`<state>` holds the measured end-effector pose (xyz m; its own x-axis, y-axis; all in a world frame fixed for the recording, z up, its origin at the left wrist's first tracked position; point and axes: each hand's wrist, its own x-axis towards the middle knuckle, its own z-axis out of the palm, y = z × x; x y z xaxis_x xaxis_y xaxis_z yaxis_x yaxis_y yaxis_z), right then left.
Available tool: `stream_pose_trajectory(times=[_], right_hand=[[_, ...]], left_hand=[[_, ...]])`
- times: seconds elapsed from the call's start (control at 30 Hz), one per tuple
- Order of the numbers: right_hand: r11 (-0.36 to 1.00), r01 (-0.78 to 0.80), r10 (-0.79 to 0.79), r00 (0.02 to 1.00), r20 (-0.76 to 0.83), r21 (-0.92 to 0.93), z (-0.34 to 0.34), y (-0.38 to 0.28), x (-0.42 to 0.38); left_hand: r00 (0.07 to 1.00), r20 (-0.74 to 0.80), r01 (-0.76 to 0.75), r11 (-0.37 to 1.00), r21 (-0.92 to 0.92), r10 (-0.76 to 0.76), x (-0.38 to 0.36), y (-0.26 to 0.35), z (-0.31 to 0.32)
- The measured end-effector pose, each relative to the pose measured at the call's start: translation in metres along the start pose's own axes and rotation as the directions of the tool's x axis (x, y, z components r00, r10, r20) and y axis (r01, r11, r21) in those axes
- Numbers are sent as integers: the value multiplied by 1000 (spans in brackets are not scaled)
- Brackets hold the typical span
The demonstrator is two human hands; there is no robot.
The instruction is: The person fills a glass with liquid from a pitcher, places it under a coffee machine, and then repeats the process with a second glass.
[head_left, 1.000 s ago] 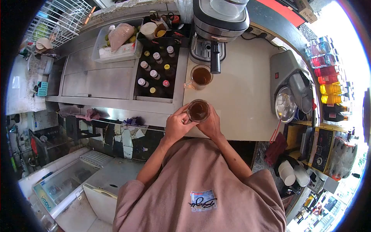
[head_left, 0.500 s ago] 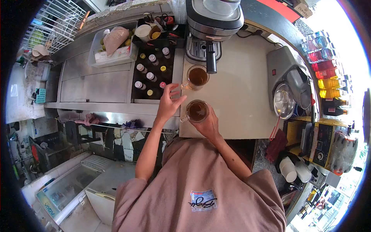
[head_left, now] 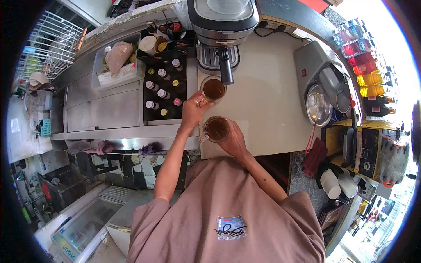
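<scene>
Two glass mugs of brown drink stand at the left part of the beige counter. My left hand point(head_left: 193, 110) has its fingers closed on the handle of the far mug point(head_left: 213, 89), just below the coffee machine's black portafilter handle point(head_left: 226, 70). Nearer to me, my right hand point(head_left: 233, 139) is wrapped round the right side of the near mug point(head_left: 216, 129). The two mugs are apart, one behind the other.
A coffee machine point(head_left: 223, 22) stands behind the mugs. To the left are a rack of bottles point(head_left: 163, 94) and a plastic tub point(head_left: 98, 72). On the right, a grey appliance point(head_left: 307, 65) stands near a metal strainer point(head_left: 319, 105).
My left hand has closed on the far mug's handle, where before it was open beside it. The near mug has turned in my right hand. The whole view has shifted a little.
</scene>
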<state>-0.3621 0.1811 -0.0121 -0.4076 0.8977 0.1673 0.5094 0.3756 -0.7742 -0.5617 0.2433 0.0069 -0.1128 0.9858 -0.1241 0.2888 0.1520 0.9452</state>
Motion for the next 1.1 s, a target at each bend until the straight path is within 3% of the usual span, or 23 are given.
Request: stream_pose_trajectory(times=[0.07,0.3,0.5,0.6,0.7,0.77,0.9,0.97,1.1], right_hand=[[1000,-11,11,1000,1,-9,0,1,-1],[999,9,-11,997,-72,-33,3,0,4],[1000,-4,4,998,-67,3,2,0,3],[999,24,-27,996,-87,-28,3,0,2],[999,-22,19,994,-109,-26,5,0,0],[999,-33,31,991,-131,-14,5,-2,0],[999,-34,31,987,-155,-18,7,-3,-1],[1000,-23,21,985,-169,-12,8,-3,-1],[999,-40,34,981,-193,-28,10,-6,-2]], left_hand=[[995,-9,-102,992,68,103,1,-3,-2],[982,24,-187,982,42,186,9,-4,-6],[994,89,-55,998,-6,55,10,1,-11],[999,47,-6,1000,-15,6,7,-8,-6],[998,-54,5,986,-168,-14,-6,-38,-1],[982,-187,-52,976,-213,12,-21,-54,-1],[977,-206,-23,934,-357,-55,-69,-43,-1],[970,-111,159,912,-378,-215,-90,-37,-1],[949,-62,269,898,-349,-309,-114,-21,5]])
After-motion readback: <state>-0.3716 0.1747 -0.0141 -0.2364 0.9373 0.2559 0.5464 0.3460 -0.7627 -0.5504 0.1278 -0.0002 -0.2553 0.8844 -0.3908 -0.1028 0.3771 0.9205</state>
